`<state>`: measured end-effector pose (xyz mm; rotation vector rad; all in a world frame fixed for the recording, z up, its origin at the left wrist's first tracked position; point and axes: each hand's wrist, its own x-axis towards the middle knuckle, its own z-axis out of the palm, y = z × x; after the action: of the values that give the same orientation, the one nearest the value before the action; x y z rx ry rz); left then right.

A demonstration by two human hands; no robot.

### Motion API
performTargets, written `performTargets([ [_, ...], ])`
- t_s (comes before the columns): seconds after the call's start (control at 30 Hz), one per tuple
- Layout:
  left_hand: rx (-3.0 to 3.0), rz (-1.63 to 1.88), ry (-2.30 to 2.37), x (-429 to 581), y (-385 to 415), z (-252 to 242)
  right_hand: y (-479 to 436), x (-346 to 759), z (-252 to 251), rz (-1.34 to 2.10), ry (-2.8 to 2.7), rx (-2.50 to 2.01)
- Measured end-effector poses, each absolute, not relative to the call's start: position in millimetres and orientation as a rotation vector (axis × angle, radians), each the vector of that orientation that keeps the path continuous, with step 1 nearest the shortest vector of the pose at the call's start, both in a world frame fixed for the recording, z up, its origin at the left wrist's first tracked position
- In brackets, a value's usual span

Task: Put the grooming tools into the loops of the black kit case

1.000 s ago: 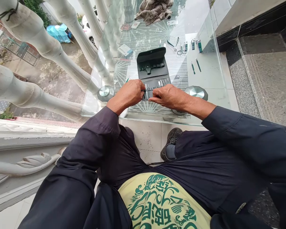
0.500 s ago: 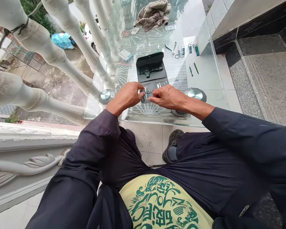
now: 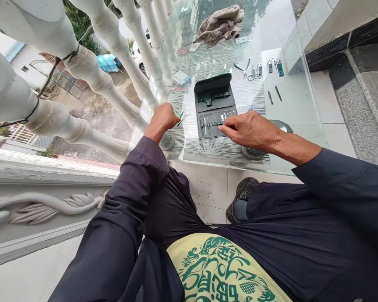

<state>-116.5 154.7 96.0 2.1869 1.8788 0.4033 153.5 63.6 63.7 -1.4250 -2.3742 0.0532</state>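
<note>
An open black manicure case [image 3: 212, 108] lies on the glass table, slim metal tools tucked in its lower panel. My left hand [image 3: 164, 119] is closed left of the case, apart from it. A thin tool [image 3: 184, 117] with green and silvery parts sticks out of its fingers; part of what shows there may be a reflection. Over the lower right of the case is my right hand [image 3: 252, 131], thumb and fingers pinched together at the tool row. Whatever it pinches is hidden.
Right of the case, on the glass table [image 3: 290, 109], lie nippers [image 3: 244, 69], small scissors [image 3: 254, 74], nail clippers [image 3: 279, 68] and two slim green tools [image 3: 277, 92]. Farther back are a crumpled cloth [image 3: 220, 25] and a small box [image 3: 181, 78]. White balusters [image 3: 101, 75] stand at the left.
My left hand has moved left, off the case, and a slim tool now shows in its fingers. My right hand stays at the case. The whole view has shifted slightly.
</note>
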Motion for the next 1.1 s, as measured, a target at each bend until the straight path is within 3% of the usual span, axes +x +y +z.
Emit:
performTargets([
  [0.4, 2.106, 0.390, 1.997, -110, 156, 98, 62, 159, 57, -0.096, -2.451, -1.445],
  [0.8, 1.681, 0.715, 1.362, -91, 129, 118, 57, 153, 60, 0.015, -2.300, -1.399],
  [1.1, 1.203, 0.652, 1.034, -43, 98, 108, 50, 149, 58, -0.597, -2.463, -1.183],
])
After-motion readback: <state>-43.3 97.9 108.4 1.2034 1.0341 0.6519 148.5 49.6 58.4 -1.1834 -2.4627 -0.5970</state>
